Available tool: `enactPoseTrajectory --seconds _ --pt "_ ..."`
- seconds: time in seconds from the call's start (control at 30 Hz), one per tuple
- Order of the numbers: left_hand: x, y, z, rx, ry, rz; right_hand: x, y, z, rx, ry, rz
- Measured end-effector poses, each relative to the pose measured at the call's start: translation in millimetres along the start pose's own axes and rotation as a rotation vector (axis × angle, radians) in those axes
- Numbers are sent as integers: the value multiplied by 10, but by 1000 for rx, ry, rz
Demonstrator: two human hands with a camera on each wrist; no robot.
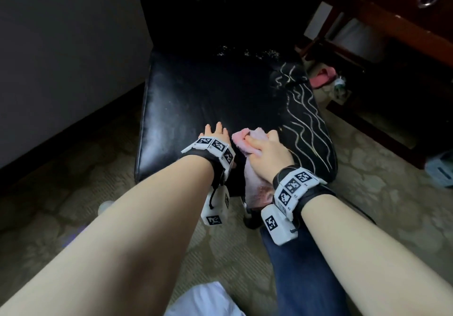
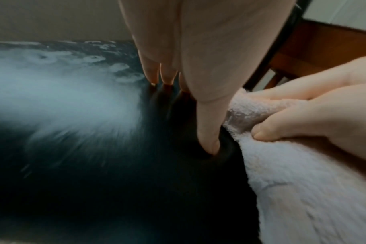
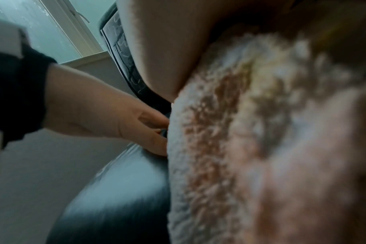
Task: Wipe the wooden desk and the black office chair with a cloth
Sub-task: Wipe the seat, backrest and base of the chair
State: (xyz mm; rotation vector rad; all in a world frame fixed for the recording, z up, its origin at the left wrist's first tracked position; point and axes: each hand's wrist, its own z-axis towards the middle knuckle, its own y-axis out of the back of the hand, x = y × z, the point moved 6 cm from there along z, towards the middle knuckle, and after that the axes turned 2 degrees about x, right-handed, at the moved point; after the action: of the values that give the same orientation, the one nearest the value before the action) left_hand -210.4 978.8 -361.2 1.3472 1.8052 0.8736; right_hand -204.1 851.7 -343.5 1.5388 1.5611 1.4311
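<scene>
The black office chair's seat (image 1: 208, 100) fills the middle of the head view, with pale wavy scribbles on its right side. My left hand (image 1: 215, 131) rests flat on the seat near its front edge, fingers straight; its thumb (image 2: 209, 132) presses into the cushion. Just to its right, my right hand (image 1: 264, 146) grips a bunched pink fleece cloth (image 1: 245, 139) against the seat. The cloth (image 2: 303, 189) hangs over the front edge. In the right wrist view the cloth (image 3: 240, 132) covers most of the frame, with my left hand (image 3: 115, 118) beside it.
The wooden desk (image 1: 404, 28) with a ring-pull drawer stands at the right, with clutter and a pink item (image 1: 321, 77) on the floor under it. A grey wall (image 1: 61, 58) lies to the left. Patterned carpet (image 1: 73, 205) surrounds the chair. My knee in dark trousers (image 1: 301, 266) is below.
</scene>
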Motion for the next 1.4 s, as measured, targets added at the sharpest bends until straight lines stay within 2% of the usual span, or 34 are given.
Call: enactPoseTrajectory --seconds 0.13,0.27,0.37,0.5,0.6,0.7,0.83,1.0,1.13,1.33,1.4 --pt "-148 -156 -116 -2 60 -117 -190 -107 -313 -8 8 14" --pt "-229 -198 -103 -12 67 -150 -395 -114 -367 -86 -8 -56" --pt "-230 -248 -74 -2 67 -105 -634 -57 -324 -160 -108 -16" --pt "-272 -273 -5 -4 115 -109 -1004 35 -314 -280 -330 117" --pt "-281 -266 55 -2 135 -121 -993 -10 -348 -339 -421 217" --pt "-244 -268 86 7 106 -72 -701 -146 -424 -328 -350 207" --pt "-197 -280 85 -27 116 -49 -338 -386 -544 -256 -30 169" --pt "-181 -322 116 -56 133 -41 -573 -304 -570 -232 -6 45" --pt "-182 -330 149 -44 126 -59 -767 -277 -606 -337 -177 111" --pt "-194 -359 174 -46 112 -97 -1014 -320 -632 -442 -560 491" --pt "-190 -359 159 -41 109 -83 -976 -373 -661 -445 -643 553"
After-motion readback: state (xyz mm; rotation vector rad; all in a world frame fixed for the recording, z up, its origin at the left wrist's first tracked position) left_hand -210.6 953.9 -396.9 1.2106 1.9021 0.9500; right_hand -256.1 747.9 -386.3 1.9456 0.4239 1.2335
